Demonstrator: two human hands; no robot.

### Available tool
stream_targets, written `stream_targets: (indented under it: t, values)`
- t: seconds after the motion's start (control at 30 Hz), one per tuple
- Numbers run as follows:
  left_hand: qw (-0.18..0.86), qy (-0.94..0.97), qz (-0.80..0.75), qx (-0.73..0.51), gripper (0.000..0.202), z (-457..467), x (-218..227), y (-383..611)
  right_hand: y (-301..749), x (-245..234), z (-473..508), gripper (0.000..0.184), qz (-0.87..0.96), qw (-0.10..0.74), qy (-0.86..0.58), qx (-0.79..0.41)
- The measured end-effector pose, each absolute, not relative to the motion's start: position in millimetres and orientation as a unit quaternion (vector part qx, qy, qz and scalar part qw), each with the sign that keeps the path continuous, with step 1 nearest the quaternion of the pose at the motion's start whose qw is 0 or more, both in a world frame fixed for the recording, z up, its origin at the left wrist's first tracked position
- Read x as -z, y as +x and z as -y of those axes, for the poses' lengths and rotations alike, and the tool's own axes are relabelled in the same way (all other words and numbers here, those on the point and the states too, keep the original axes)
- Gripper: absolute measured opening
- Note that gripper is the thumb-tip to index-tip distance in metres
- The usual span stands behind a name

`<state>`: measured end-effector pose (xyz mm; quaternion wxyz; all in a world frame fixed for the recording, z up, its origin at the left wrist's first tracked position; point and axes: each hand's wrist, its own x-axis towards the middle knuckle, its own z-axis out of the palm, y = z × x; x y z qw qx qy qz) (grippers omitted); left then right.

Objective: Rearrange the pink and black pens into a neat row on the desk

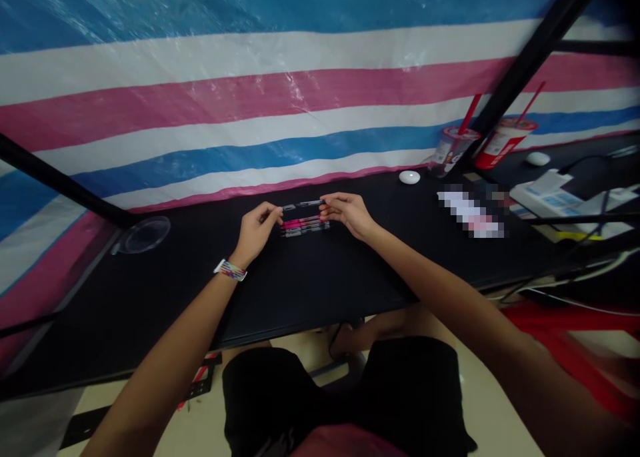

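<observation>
Roughly, several lined-up pens (306, 227) lay mid-frame, and my left hand (257, 230) and right hand (347, 214) pinched one dark pen (303, 205) by its ends at the row's upper edge.

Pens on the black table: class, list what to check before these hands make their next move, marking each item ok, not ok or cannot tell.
1. The left hand pinches one end of the dark pen: ok.
2. The right hand pinches the other end: ok.
3. The dark pen runs parallel to the row of pens on the table: ok.
4. The row of pens lies side by side, none astray: ok.
5. The cups stand well away from both hands: ok.
6. Caps fitted on every pen: cannot tell.
</observation>
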<state>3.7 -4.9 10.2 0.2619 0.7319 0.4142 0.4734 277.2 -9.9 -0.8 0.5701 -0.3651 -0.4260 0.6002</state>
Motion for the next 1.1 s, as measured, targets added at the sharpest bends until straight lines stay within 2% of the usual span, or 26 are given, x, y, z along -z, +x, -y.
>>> stream_targets:
  t: [0.13,0.3,0.53,0.73,1.1]
  values:
    - [0.249,0.728,-0.425,-0.477,0.045,4.1,-12.6,2.8,278.2,-2.3,10.5,0.016,0.421,0.568,-0.364,-0.606]
    - [0.281,0.688,-0.414,-0.525,0.023,-2.5,-6.1,-0.6,279.7,-3.6,10.7,0.012,0.422,0.561,-0.363,-0.613]
    - [0.26,0.676,-0.427,-0.542,0.025,-3.5,-8.0,-4.2,285.0,-4.1,8.6,0.01,0.415,0.581,-0.362,-0.6]
    - [0.309,0.619,-0.433,-0.578,0.026,-4.7,-7.9,-2.4,288.5,-6.0,7.9,0.011,0.415,0.595,-0.363,-0.584]
    - [0.294,0.605,-0.443,-0.593,0.021,-7.1,-8.3,-3.4,291.9,-7.6,6.0,0.009,0.412,0.613,-0.381,-0.556]
